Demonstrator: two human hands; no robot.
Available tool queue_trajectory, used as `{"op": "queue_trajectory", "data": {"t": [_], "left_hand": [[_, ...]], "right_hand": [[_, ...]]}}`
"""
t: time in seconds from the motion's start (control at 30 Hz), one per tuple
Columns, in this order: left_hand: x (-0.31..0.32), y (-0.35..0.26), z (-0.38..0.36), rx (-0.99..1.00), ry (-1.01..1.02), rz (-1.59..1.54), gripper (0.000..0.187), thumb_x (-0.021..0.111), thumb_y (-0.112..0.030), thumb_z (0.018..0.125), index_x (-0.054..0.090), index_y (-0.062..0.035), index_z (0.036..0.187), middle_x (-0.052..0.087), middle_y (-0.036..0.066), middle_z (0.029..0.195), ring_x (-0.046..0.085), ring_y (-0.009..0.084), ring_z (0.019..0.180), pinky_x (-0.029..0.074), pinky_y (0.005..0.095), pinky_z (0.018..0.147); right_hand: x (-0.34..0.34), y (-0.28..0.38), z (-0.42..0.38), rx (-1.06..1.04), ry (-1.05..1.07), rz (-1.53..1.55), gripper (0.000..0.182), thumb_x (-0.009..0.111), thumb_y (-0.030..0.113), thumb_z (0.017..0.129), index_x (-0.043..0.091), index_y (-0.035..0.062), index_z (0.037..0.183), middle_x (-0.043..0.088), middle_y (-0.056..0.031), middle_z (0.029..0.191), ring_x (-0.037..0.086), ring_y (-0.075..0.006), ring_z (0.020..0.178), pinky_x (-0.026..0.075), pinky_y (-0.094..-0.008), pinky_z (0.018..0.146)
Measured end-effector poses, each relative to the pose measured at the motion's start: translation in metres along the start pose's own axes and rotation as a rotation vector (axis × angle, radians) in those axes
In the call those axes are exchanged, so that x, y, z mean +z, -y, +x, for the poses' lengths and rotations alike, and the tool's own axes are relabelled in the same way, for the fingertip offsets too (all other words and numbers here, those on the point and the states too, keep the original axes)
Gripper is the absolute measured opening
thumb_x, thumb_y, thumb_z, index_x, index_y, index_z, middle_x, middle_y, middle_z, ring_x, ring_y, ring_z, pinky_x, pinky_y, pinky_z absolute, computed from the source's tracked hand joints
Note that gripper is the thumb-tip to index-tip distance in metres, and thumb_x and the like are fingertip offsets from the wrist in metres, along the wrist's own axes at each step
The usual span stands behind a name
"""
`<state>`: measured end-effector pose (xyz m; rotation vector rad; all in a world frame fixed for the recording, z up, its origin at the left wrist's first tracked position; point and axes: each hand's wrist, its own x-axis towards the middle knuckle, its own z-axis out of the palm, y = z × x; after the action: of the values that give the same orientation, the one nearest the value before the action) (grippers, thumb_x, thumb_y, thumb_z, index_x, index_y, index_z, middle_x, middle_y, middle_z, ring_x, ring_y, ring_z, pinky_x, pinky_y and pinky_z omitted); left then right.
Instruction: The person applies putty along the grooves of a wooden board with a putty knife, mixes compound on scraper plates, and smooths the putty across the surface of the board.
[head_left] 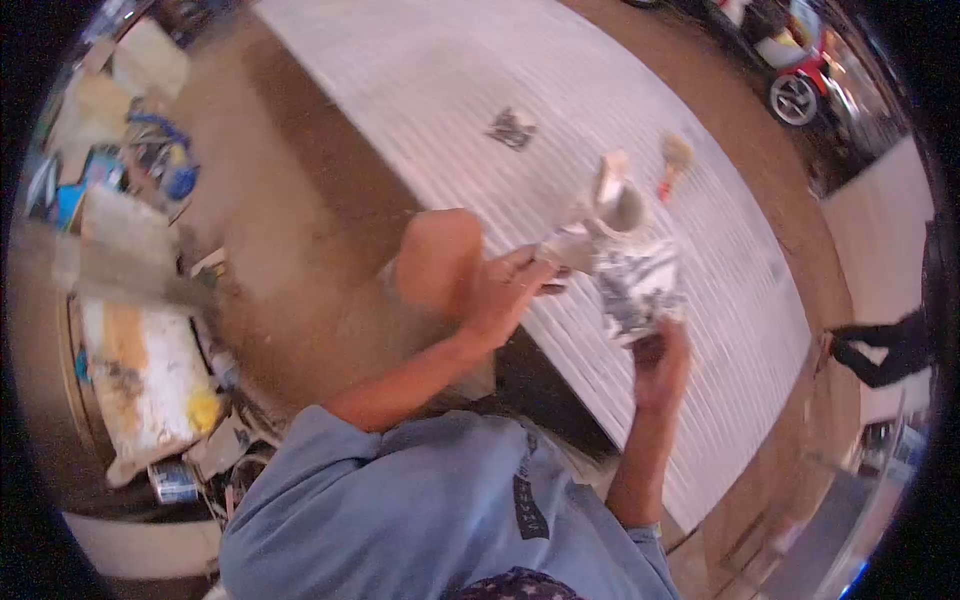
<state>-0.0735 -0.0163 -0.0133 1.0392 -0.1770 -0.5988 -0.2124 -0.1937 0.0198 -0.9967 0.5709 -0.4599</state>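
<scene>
A whitish, paint-smeared object with a round opening at its top (pixel 640 285) is held above a white ribbed panel (pixel 400 100). My right hand (pixel 662 360) grips its lower end from below. My left hand (pixel 510 290) reaches to its left side, fingers closed on a pale part there; blur hides exactly what they pinch. On the panel beyond the object lies a brush (pixel 675 163) with a red handle and pale bristles. Farther left on the same panel is a small dark tangled piece (pixel 511 129).
Brown floor (pixel 280 330) spreads left of the panel. A cluttered board with a yellow item (pixel 203 410) and a can (pixel 173 482) stand at far left. A red wheeled vehicle (pixel 797 97) is at upper right. A dark-clothed person's leg (pixel 885 350) shows at right.
</scene>
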Motion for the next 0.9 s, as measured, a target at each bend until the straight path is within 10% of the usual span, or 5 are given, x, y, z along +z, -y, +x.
{"op": "queue_trajectory", "data": {"t": [0.57,0.9], "left_hand": [[0.008,-0.049,-0.015,0.287,0.162,0.72,0.029,0.061,-0.014,0.09,0.063,0.0074,0.11,0.07,0.013,0.091,0.063,0.0101,0.083,0.052,0.0265,0.072],[-0.024,0.053,0.008,-0.265,0.483,0.715,0.037,0.06,-0.034,0.091,0.066,0.0016,0.102,0.07,0.013,0.079,0.067,0.02,0.073,0.054,0.0332,0.071]], "right_hand": [[0.016,0.009,-0.002,0.048,-0.028,-0.01,0.037,0.056,0.014,0.09,0.053,-0.0028,0.123,0.067,-0.0101,0.104,0.066,-0.0191,0.086,0.056,-0.035,0.073],[0.017,0.027,0.03,-0.173,-0.02,0.062,0.032,0.054,0.017,0.092,0.055,-0.0017,0.118,0.065,-0.01,0.105,0.065,-0.0199,0.086,0.055,-0.0353,0.073]]}}
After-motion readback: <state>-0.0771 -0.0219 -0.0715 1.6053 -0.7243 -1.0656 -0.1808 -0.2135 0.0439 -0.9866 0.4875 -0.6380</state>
